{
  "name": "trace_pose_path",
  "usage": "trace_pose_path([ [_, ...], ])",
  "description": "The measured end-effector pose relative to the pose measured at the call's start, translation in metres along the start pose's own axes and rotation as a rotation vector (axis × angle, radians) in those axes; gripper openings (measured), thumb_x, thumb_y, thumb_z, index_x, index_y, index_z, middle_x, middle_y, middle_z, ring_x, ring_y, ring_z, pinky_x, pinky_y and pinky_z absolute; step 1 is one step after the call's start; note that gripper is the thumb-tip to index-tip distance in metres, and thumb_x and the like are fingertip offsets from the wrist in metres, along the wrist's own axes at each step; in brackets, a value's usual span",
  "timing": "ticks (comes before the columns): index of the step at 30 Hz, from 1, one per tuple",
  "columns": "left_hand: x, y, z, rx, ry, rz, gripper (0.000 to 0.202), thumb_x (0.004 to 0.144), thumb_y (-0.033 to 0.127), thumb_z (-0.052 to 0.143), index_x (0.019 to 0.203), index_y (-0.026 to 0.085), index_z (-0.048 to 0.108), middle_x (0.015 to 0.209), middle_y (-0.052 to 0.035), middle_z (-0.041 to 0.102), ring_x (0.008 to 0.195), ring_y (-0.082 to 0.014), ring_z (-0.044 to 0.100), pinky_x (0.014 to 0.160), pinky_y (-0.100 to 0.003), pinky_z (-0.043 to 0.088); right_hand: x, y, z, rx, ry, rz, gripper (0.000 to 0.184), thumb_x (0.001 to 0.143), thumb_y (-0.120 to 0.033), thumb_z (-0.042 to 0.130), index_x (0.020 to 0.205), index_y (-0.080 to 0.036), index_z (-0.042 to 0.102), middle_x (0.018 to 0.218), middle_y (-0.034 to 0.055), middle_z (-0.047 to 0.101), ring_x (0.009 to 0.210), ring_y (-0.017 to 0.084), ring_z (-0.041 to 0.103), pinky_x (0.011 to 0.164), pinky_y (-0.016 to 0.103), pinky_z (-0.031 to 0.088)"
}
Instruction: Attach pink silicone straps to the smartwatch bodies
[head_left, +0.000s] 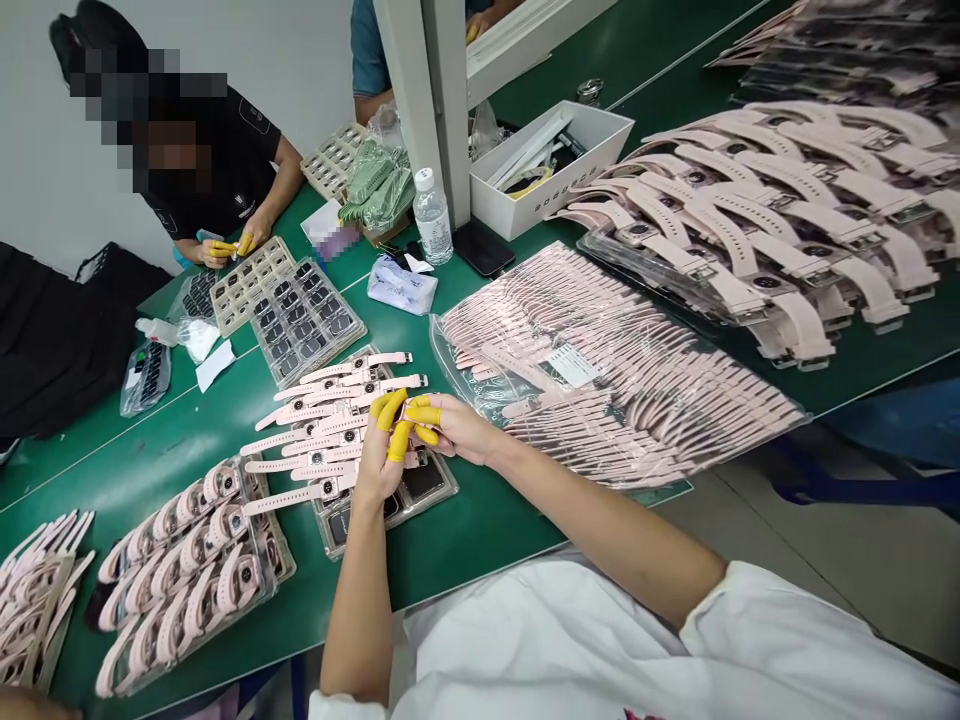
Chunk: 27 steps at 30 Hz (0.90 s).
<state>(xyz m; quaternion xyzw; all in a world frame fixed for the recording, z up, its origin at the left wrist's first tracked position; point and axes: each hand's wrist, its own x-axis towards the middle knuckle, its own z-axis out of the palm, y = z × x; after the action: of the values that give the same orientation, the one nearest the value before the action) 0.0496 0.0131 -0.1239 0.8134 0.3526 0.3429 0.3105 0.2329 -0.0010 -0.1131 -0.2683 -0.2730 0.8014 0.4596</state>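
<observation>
pink watch strap [409, 408] is held just above the middle of a fanned row of pink straps with watch cases [322, 425], on the green workbench [154, 440]. only a short end is visible; the rest is hidden by the fingers. strap is gripped between closed fingers of left hand [379, 468] and right hand [459, 425]. yellow finger cots [395, 440] are worn on both hands.

fanned row is laid over a clear tray [442, 485] of dark watch bodies. more dark bodies are held in a second clear tray [304, 320], set beside a beige tray [251, 285]. pink assembled watches are packed in a clear tray [187, 575] at lower left. loose pink straps are bagged in clear plastic [600, 370] just right of right hand. white box [547, 170] is filled with white strips and other small items, too mixed to tell.

water bottle [433, 215] is stood beside a white pillar [424, 100]. co-worker's hands [232, 248], also in yellow cots, are seen across the bench.
</observation>
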Motion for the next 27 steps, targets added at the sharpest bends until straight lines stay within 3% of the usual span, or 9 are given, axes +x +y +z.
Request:
trace_pose_path([
  [3,-0.001,0.001,0.004,-0.101,0.029,-0.025,0.051,0.108,0.041,0.051,0.157,0.028,0.045,0.151,-0.0152,0.052,0.138,-0.0289,0.055,0.114,-0.048,0.05,-0.001,-0.005,-0.002,0.082,-0.07,-0.01,0.036,0.082,-0.041,0.081,0.073,-0.021,0.052,0.047,-0.0076,0.048,0.038,0.006,0.029,0.036,0.02,0.022],
  [8,0.005,0.011,0.004,-0.069,0.084,0.004,0.042,0.109,0.037,0.049,0.15,0.027,0.055,0.145,-0.0128,0.061,0.138,-0.0272,0.057,0.118,-0.049,0.048,-0.001,-0.008,-0.007,0.167,-0.198,-0.025,0.034,0.085,-0.041,0.079,0.076,-0.02,0.053,0.045,-0.0095,0.042,0.038,0.006,0.026,0.038,0.019,0.02],
  [12,0.011,0.029,-0.005,0.013,0.079,0.031,0.04,0.109,0.033,0.05,0.148,0.027,0.057,0.142,-0.0126,0.064,0.134,-0.0263,0.06,0.113,-0.047,0.051,-0.003,-0.007,-0.005,0.041,-0.134,-0.084,0.038,0.086,-0.049,0.078,0.082,-0.019,0.055,0.048,-0.0085,0.047,0.04,0.006,0.03,0.041,0.02,0.023],
  [17,0.006,0.06,-0.036,0.223,-0.037,-0.062,0.044,0.109,0.031,0.048,0.152,0.025,0.052,0.141,-0.014,0.065,0.13,-0.0261,0.064,0.109,-0.044,0.054,-0.008,-0.009,-0.002,-0.35,-0.071,-0.21,0.045,0.081,-0.058,0.08,0.09,-0.021,0.057,0.059,-0.0085,0.048,0.05,0.01,0.041,0.05,0.023,0.033],
  [20,-0.002,0.07,-0.069,0.333,-0.113,-0.155,0.045,0.108,0.031,0.048,0.152,0.024,0.051,0.132,-0.0122,0.072,0.119,-0.0253,0.07,0.102,-0.04,0.057,-0.011,-0.012,-0.004,-0.707,-0.12,-0.179,0.038,0.091,-0.057,0.068,0.091,-0.02,0.06,0.069,-0.0034,0.056,0.061,0.013,0.049,0.058,0.026,0.037],
  [22,-0.01,0.071,-0.093,0.399,-0.188,-0.262,0.047,0.106,0.033,0.052,0.152,0.023,0.051,0.123,-0.0101,0.076,0.1,-0.0232,0.074,0.088,-0.036,0.06,-0.012,-0.014,-0.006,-1.036,-0.153,-0.175,0.03,0.098,-0.049,0.059,0.089,-0.02,0.062,0.075,0.0001,0.062,0.066,0.015,0.052,0.061,0.027,0.035],
  [24,-0.018,0.07,-0.114,0.475,-0.288,-0.358,0.043,0.104,0.035,0.055,0.144,0.023,0.059,0.111,-0.0072,0.078,0.082,-0.0212,0.073,0.075,-0.032,0.058,-0.013,-0.018,-0.006,-1.319,-0.182,-0.192,0.028,0.103,-0.04,0.053,0.087,-0.019,0.063,0.078,0.0023,0.065,0.069,0.016,0.052,0.062,0.028,0.03],
  [27,-0.03,0.068,-0.131,0.597,-0.402,-0.337,0.029,0.104,0.03,0.05,0.119,0.023,0.074,0.107,-0.0074,0.078,0.091,-0.0242,0.072,0.08,-0.034,0.057,-0.025,-0.026,-0.001,-1.528,-0.192,-0.19,0.033,0.107,-0.035,0.046,0.084,-0.019,0.063,0.087,0.0056,0.066,0.073,0.018,0.055,0.063,0.029,0.029],
])
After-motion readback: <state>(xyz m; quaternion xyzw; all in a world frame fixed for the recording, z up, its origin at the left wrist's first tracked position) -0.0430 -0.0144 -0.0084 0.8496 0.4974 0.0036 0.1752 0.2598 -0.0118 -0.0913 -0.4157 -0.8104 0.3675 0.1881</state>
